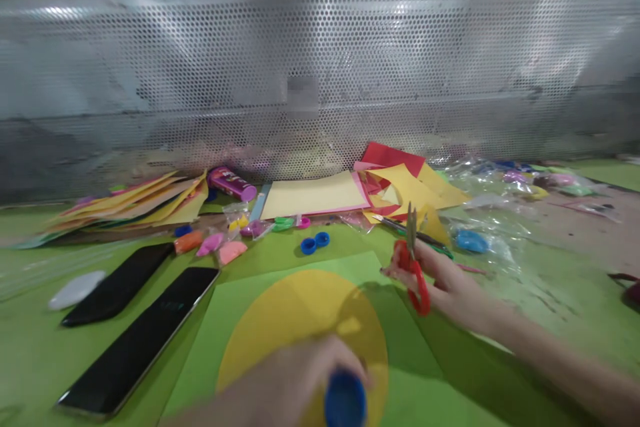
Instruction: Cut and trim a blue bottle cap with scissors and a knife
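Note:
My right hand (445,283) is closed around a pair of scissors (419,283) with red handles, its blades pointing up and away. Beneath and to the left lies a green sheet of paper (400,340) with a large yellow paper circle (280,300) on it. Over the circle, my left hand (320,363) is smeared by motion and curled around a blue round-ended object (345,400). What lies behind that blue end is hidden. A small pale yellow patch (349,327) shows just beyond the left hand; I cannot tell what it is.
Two dark phones (143,340) (120,283) and a white oval object (77,290) lie left. Blue caps (315,243), small clay packets (210,244), a purple tube (231,184) and stacked coloured papers (150,200) lie beyond. A perforated metal panel (320,47) stands behind.

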Demonstrator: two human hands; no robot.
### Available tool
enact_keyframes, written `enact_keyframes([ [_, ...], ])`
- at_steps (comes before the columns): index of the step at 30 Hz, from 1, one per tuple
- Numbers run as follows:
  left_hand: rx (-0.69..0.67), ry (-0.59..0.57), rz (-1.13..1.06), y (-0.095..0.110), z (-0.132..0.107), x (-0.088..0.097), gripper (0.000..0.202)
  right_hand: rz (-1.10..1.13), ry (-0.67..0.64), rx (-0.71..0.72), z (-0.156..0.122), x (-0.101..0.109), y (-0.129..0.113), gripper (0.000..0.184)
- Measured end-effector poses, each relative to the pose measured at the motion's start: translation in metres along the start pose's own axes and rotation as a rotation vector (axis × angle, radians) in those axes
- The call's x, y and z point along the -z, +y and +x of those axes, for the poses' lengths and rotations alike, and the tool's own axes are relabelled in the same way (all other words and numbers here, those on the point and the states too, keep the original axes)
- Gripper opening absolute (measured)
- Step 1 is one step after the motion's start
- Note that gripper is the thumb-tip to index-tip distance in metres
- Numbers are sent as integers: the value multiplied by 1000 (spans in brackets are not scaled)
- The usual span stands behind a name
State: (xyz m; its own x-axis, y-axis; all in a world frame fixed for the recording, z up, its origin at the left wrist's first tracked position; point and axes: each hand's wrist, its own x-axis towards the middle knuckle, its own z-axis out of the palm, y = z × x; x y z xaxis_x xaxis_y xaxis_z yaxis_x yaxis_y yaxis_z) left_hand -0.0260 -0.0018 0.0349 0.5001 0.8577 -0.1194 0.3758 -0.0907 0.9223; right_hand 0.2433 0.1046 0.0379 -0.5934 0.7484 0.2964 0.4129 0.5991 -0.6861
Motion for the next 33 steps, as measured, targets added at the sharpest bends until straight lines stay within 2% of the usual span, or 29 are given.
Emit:
enact_keyframes([
  [2, 128, 194, 142, -5, 4, 14, 27, 188, -116, -44, -1, -18, -23, 45],
  [3, 141, 249, 193, -9, 6, 20, 25, 254, -181, -50, 0, -25, -34, 49],
  [5, 126, 260, 237, -17, 9, 27, 25, 339, -317, -35, 3, -34, -48, 51],
  [7, 112, 232, 229, -23, 10, 29, 25, 363, -406, -15, 5, -34, -52, 45],
  [9, 113, 217, 214, -27, 10, 28, 25, 358, -408, -23, 4, -27, -49, 41],
  [13, 87, 185, 207, -31, 9, 26, 26, 418, -363, -118, 0, -11, -40, 46],
  [17, 75, 211, 220, -34, 8, 25, 31, 408, -384, -171, 2, -12, -49, 57],
  [20, 80, 266, 189, -30, 7, 22, 34, 278, -296, -234, 6, -22, -60, 46],
  [25, 31, 503, 77, -13, 8, 19, 31, 180, -96, -306, 1, -47, -75, 36],
  [27, 49, 544, -23, -9, 10, 18, 29, 128, -42, -291, -4, -56, -75, 31],
  [30, 103, 450, -297, -10, 13, 16, 34, -61, 95, -159, -12, -64, -65, 17],
  [32, 89, 362, -431, -16, 14, 14, 39, -195, 181, -21, -16, -65, -54, 15],
  [33, 66, 356, -468, -19, 15, 13, 42, -249, 200, 44, -18, -64, -49, 15],
])
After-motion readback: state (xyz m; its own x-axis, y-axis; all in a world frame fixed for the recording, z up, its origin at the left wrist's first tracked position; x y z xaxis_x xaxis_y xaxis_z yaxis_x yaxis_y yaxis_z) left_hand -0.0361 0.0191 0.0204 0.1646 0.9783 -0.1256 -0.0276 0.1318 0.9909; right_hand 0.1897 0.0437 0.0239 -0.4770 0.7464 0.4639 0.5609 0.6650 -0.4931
